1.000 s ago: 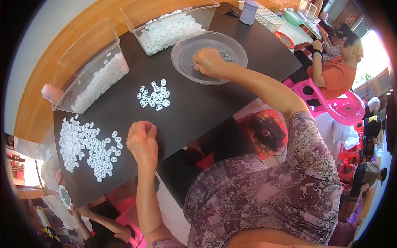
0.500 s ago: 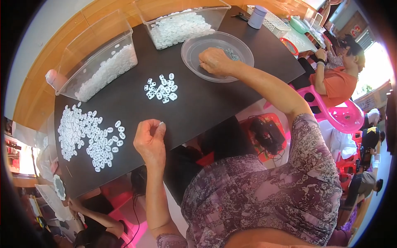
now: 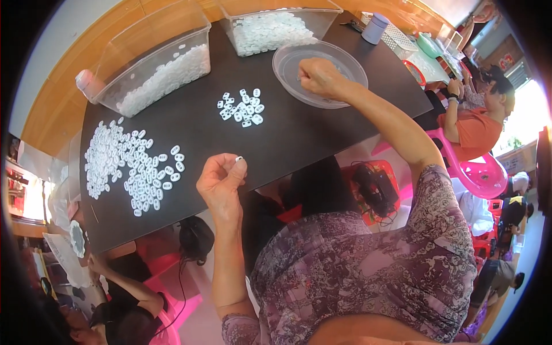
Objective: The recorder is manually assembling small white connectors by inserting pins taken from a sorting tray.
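Note:
My left hand (image 3: 221, 183) hovers over the near edge of the black table (image 3: 299, 135), pinching a small white plastic piece (image 3: 238, 158) between thumb and fingers. My right hand (image 3: 318, 76) reaches into a clear round plastic dish (image 3: 293, 69), fingers curled; whether it holds anything I cannot tell. A small cluster of white pieces (image 3: 242, 108) lies between the two hands. A big spread of the same white pieces (image 3: 129, 164) covers the table's left part.
Two clear plastic bins of white pieces stand at the back, one at left (image 3: 155, 63) and one at centre (image 3: 276, 26). A grey cup (image 3: 375, 27) sits at back right. Other people sit nearby: one in orange (image 3: 477, 123), another below the table's left (image 3: 123, 305).
My left hand has stayed near the table's front edge, lifting slightly with a white piece now showing at the fingertips. My right hand remains in the dish.

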Motion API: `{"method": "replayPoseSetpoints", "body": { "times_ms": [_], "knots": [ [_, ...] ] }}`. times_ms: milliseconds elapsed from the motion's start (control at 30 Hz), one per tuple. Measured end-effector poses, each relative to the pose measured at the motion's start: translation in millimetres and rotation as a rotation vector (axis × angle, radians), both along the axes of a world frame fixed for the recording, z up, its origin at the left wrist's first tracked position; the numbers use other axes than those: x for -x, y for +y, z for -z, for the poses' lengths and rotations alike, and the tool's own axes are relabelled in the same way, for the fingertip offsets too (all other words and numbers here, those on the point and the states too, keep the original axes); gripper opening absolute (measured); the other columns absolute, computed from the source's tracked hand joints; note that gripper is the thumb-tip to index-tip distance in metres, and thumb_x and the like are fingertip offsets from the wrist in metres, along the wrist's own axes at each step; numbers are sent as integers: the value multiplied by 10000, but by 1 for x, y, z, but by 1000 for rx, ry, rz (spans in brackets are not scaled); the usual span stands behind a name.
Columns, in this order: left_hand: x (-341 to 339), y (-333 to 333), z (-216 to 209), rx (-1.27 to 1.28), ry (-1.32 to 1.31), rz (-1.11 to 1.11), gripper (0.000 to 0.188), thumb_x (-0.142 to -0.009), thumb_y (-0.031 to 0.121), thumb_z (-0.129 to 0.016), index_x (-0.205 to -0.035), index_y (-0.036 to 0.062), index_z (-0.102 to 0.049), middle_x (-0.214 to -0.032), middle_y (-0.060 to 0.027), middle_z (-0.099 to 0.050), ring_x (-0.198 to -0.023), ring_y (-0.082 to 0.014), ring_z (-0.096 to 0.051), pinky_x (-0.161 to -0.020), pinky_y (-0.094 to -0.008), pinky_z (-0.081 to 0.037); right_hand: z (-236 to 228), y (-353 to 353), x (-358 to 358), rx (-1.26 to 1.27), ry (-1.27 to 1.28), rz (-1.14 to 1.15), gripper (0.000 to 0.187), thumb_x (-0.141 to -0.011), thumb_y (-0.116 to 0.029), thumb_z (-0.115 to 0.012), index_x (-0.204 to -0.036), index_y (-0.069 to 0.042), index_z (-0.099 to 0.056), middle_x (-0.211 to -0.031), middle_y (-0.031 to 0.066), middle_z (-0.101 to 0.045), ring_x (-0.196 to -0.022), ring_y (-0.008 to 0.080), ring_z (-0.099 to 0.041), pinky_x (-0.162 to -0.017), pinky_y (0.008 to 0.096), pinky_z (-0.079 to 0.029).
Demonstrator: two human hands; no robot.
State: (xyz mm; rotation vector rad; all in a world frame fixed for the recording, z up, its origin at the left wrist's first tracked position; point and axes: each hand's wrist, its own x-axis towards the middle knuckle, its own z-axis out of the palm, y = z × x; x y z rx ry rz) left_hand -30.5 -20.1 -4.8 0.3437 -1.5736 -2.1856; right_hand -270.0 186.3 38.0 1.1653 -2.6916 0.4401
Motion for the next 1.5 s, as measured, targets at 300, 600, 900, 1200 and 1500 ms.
{"method": "replayPoseSetpoints", "body": {
  "times_ms": [300, 600, 900, 1200, 1500],
  "knots": [
    [-7, 7, -4, -218, 3, 37, 135, -824, 42, -637, -924, -41, -603, -720, -77, -604, -568, -121, -524, -506, -224, -418, -36, -40, -101, 438, -419, -255, 68, -794, -47, -612, -861, -38, -609, -700, -19, -545, -661, 46, -491, -610, 205, -412],
    [-20, 8, -6, -377, 2, 28, 104, -846, 55, -616, -909, -26, -595, -730, -96, -613, -561, -132, -545, -502, -224, -435, -8, -73, -147, 573, -879, -372, 65, -748, -29, -619, -805, 1, -625, -658, -41, -535, -609, 14, -454, -536, 183, -379],
    [-27, 9, -3, -438, 28, 40, 131, -842, 39, -612, -949, -29, -581, -762, -90, -613, -609, -145, -566, -545, -248, -458, -2, -77, -157, 591, -966, -334, 82, -748, -39, -634, -815, 10, -629, -682, -31, -559, -631, 21, -473, -559, 189, -399],
    [-29, 13, 1, -353, 61, 2, 148, -828, 12, -619, -958, -53, -589, -788, -99, -620, -622, -140, -560, -540, -249, -453, -3, -77, -163, 606, -999, -298, 106, -752, -53, -656, -827, 8, -612, -707, -22, -567, -645, 24, -488, -569, 190, -410],
    [-32, 13, 5, -296, 37, 17, 113, -841, 12, -607, -937, -46, -596, -761, -77, -605, -611, -113, -546, -544, -218, -447, -5, -76, -163, 485, -1016, -304, 132, -792, -13, -626, -914, 15, -587, -832, 25, -598, -771, 66, -554, -664, 218, -460]
  ]
}}
